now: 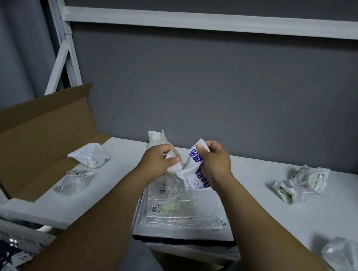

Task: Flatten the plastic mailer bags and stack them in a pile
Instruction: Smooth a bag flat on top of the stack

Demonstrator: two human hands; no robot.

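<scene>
Grey trousers [146, 265] (forearms [105, 211] bare).

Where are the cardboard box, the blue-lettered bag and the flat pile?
cardboard box [30, 149], head view, inner brown wall.
blue-lettered bag [193, 169], head view, printed white side.
flat pile [199, 209], head view, top bag's clear plastic.

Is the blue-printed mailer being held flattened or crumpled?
Crumpled: the mailer is creased and bent, pinched between left hand and right hand above the flat pile.
</scene>
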